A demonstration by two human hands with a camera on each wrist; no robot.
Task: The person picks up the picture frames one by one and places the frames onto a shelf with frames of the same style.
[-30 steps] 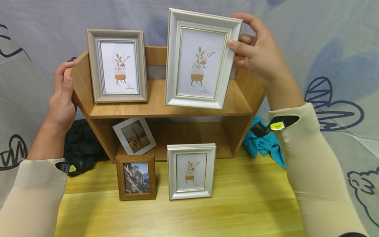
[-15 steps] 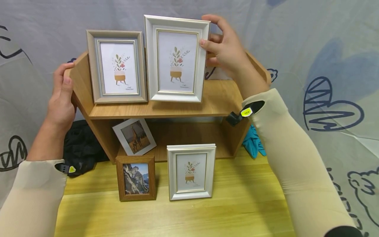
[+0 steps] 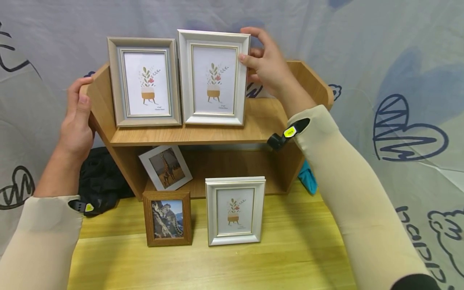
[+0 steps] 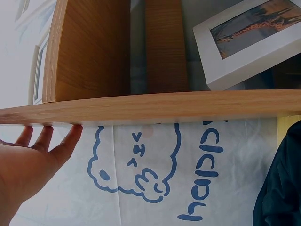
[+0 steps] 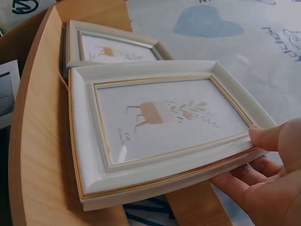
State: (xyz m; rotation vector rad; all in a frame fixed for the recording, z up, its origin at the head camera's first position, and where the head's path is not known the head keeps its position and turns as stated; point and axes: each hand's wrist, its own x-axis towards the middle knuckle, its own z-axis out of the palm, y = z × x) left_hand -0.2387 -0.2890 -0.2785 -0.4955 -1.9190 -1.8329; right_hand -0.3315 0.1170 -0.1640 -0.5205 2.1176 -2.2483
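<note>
White-and-gold frame [image 3: 214, 78] at the upper tier of the wooden bookshelf [image 3: 262, 123], just beside the beige frame [image 3: 146, 82]; can't tell whether its base is fully seated. Right hand [image 3: 267, 62]: fingers pinch its right edge, thumb on the face. Left hand [image 3: 75, 127]: fingers grip the bookshelf's left side, some tips hidden. Risks: letting go with the base unseated could topple it onto the lower white frame [image 3: 235, 183] before the bookshelf; pushing leftward could dislodge the beige frame; slack bracing might let the bookshelf shift.
</note>
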